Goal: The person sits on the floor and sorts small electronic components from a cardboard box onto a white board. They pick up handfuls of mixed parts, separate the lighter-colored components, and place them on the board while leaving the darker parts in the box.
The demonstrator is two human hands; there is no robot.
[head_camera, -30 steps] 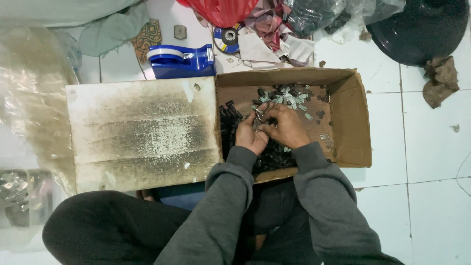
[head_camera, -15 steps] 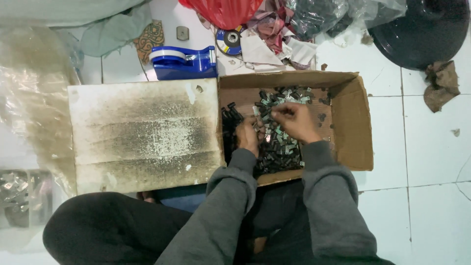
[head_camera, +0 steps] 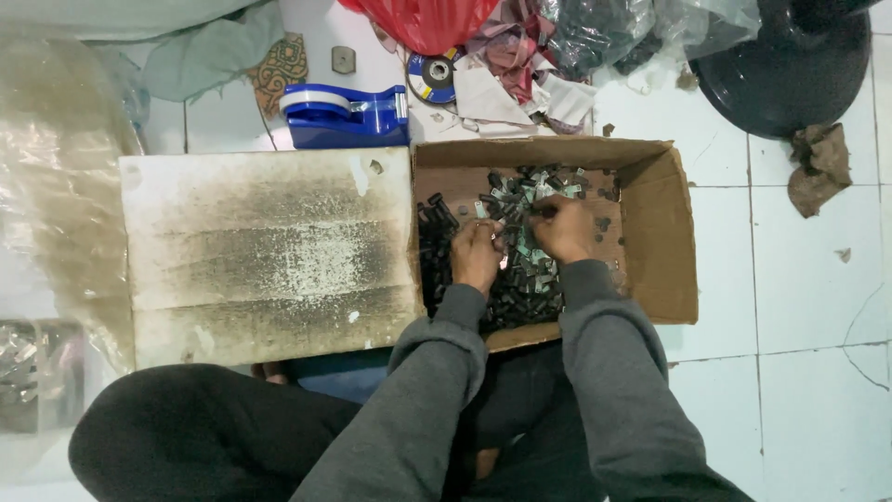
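Note:
An open cardboard box lies on the floor in front of me, holding a heap of several small dark and silvery metal parts. Both my hands are inside the box over the heap. My left hand has its fingers curled around some small parts near the left side of the pile. My right hand pinches a small dark part at the top of the heap. Grey sleeves cover both forearms.
A stained, sooty cardboard flap lies flat to the left of the box. Behind it stand a blue tape dispenser, a grinding disc, a red bag and rags. A black round base sits far right on white tiles.
My right hand has moved from the middle of the pile up toward its far edge, then slightly back. The left hand has stayed near the pile's left side.

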